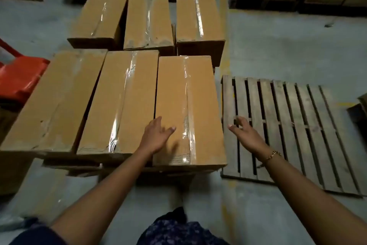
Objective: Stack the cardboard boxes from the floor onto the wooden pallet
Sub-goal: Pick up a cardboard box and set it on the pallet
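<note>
- Head view: one wooden pallet (280, 95) lies on the floor with no box on it, so I judge that the stacking has not begun.
- Six cardboard boxes (119, 105) show taped tops left of the pallet, in two rows of three. Edges of more show beneath them, too hidden to count. All are left to move.
- The nearest box (188, 109), just beside the pallet's left edge, looks the likely first.
- Two hands:
  - The left hand (156, 135) is over that box, fingers spread, gripping nothing; I cannot tell if it touches.
  - The right hand (245, 131) hovers above the pallet's left edge, fingers loosely open, empty.
</note>
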Motion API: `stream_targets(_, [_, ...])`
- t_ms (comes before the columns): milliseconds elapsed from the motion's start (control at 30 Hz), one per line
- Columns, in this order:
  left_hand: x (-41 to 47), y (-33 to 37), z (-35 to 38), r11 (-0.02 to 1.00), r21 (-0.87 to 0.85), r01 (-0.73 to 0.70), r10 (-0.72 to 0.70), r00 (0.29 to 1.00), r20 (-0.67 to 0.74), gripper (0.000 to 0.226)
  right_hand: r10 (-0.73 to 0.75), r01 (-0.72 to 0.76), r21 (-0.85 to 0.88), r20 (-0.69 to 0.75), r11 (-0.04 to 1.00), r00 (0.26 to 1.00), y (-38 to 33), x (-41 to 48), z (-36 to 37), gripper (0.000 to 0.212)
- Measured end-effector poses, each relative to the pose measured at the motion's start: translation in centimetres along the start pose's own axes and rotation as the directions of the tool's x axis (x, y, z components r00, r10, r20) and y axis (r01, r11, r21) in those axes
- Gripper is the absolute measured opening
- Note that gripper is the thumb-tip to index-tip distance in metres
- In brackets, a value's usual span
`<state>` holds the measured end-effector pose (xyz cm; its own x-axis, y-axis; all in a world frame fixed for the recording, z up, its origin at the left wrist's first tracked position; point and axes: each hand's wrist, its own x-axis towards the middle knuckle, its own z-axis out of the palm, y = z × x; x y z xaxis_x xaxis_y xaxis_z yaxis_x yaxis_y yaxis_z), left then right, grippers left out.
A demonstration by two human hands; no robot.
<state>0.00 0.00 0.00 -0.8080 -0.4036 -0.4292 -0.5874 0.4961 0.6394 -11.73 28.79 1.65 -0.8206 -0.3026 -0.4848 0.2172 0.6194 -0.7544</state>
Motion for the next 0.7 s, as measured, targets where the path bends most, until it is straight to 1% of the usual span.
stream_targets(67, [0.8, -0.9, 0.2, 0.994, 0.092, 0.057, -0.058, 0.998, 0.015, 0.085, 0.075, -0.076, 0.021, 0.047, 0.997, 0.996, 0.6, 1.3, 1.7, 0.072])
stream_targets(133, [1.1, -1.8, 0.6, 0.98, 0.17, 0.102, -0.111, 0.993, 0.045, 0.086, 0.156, -0.157, 0.007, 0.102, 0.988, 0.983, 1.7, 2.2, 3.6, 0.071])
stream_targets(200, [1.6, -2.3, 1.1, 0.973, 0.201, 0.114, -0.124, 0.991, 0.042, 0.087, 0.213, -0.216, 0.016, 0.112, 0.976, 0.971, 2.6, 3.2, 5.1, 0.07])
stream_targets(300, [2.2, -2.5, 1.7, 0.962, 0.238, 0.133, -0.139, 0.99, 0.009, 0.086, 0.244, -0.252, 0.049, 0.122, 0.967, 0.962, 3.7, 4.2, 6.3, 0.067])
stream_targets(333, [2.2, -2.5, 2.0, 0.952, 0.276, 0.135, -0.143, 0.99, 0.011, 0.087, 0.258, -0.265, 0.044, 0.121, 0.963, 0.958, 4.0, 4.3, 6.4, 0.068])
stream_targets(433, [2.3, -2.4, 3.3, 0.925, 0.341, 0.169, -0.176, 0.984, -0.009, 0.095, 0.263, -0.271, 0.038, 0.135, 0.962, 0.955, 5.1, 5.0, 6.4, 0.086])
stream_targets(467, [2.4, -2.4, 3.7, 0.924, 0.332, 0.188, -0.189, 0.982, -0.032, 0.096, 0.266, -0.272, 0.025, 0.148, 0.962, 0.953, 5.3, 5.2, 6.3, 0.081])
stream_targets(533, [2.6, -2.2, 4.4, 0.928, 0.294, 0.231, -0.215, 0.973, -0.085, 0.097, 0.255, -0.261, 0.015, 0.168, 0.965, 0.952, 5.2, 5.4, 6.2, 0.062])
stream_targets(567, [2.6, -2.0, 4.8, 0.928, 0.273, 0.253, -0.23, 0.967, -0.113, 0.097, 0.252, -0.26, 0.023, 0.176, 0.965, 0.952, 5.4, 5.6, 6.2, 0.057])
stream_targets(633, [2.7, -1.6, 5.5, 0.931, 0.197, 0.307, -0.274, 0.945, -0.178, 0.095, 0.253, -0.264, 0.03, 0.194, 0.964, 0.948, 5.6, 6.0, 6.0, 0.056])
stream_targets(700, [2.7, -1.3, 6.0, 0.932, 0.08, 0.354, -0.322, 0.907, -0.27, 0.086, 0.247, -0.262, 0.044, 0.213, 0.964, 0.945, 5.8, 6.3, 5.8, 0.054])
